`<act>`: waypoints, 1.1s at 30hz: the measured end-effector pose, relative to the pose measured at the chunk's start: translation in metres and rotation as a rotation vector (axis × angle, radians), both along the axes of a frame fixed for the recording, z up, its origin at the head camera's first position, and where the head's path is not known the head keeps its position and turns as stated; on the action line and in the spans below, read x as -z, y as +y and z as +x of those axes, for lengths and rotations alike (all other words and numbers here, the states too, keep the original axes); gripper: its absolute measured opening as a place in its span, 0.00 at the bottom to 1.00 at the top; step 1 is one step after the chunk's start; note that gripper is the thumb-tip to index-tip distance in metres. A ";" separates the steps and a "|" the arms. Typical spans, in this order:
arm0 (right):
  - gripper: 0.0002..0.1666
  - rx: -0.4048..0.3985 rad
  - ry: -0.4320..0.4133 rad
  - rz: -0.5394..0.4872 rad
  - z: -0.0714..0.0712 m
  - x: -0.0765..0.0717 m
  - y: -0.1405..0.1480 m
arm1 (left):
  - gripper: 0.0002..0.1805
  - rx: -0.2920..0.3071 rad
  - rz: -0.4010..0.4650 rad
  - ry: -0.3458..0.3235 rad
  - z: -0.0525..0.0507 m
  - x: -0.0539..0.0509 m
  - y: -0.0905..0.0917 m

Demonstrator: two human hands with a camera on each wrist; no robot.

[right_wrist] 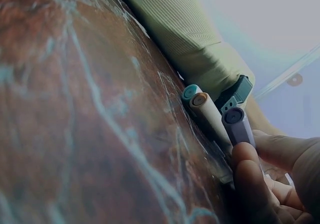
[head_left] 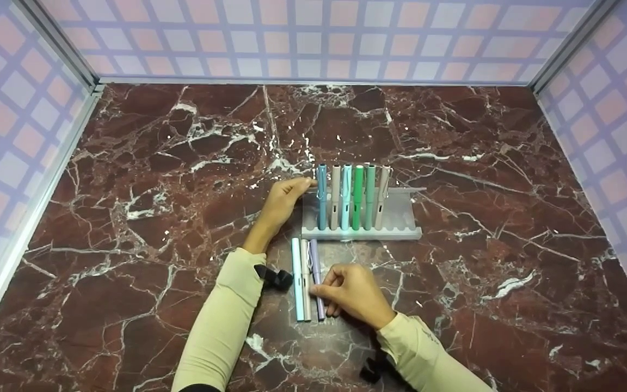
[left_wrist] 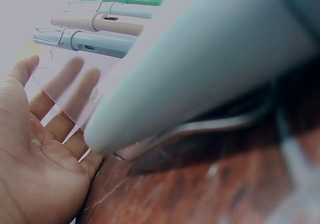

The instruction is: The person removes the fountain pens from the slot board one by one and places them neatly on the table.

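Observation:
My right hand (head_left: 354,291) pinches a purple pen (head_left: 316,267) between thumb and fingers; the right wrist view shows the pen's dark end (right_wrist: 234,116) just above the fingertips. Left of it lie a beige pen (head_left: 306,283) and a light-blue pen (head_left: 296,280), side by side on the table. My left hand (head_left: 283,201) grips the left edge of a clear pen stand (head_left: 362,234), its thumb at the edge and its fingers behind the see-through panel in the left wrist view. Several pens lean in the stand's left and middle notches, among them a green pen (head_left: 357,198) and a blue pen (head_left: 322,198).
The dark red marbled table (head_left: 128,272) has a checkered wall (head_left: 313,43) at the back and one on each side. Black wrist-worn devices (head_left: 275,277) sit by both sleeves. A large blurred pale pen (left_wrist: 190,68) fills much of the left wrist view.

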State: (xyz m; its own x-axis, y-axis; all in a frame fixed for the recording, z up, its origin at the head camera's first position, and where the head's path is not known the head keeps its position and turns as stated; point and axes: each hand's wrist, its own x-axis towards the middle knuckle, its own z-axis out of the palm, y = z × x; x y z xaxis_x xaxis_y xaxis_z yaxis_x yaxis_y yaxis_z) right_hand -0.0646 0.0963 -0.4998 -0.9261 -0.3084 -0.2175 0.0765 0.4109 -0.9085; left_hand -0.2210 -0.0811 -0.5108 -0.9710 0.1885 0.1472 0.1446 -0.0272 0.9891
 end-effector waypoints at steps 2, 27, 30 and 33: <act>0.17 0.002 -0.001 -0.003 0.000 0.000 0.000 | 0.14 -0.005 -0.007 0.000 0.000 0.001 0.000; 0.08 0.130 0.516 -0.117 -0.031 0.017 0.024 | 0.14 0.000 0.004 -0.015 0.000 0.001 -0.001; 0.06 0.192 0.768 -0.044 -0.042 0.020 0.032 | 0.14 -0.007 -0.007 -0.001 0.000 0.001 0.000; 0.04 0.280 0.971 0.013 -0.052 0.022 0.042 | 0.14 -0.011 -0.012 0.006 0.000 0.001 0.000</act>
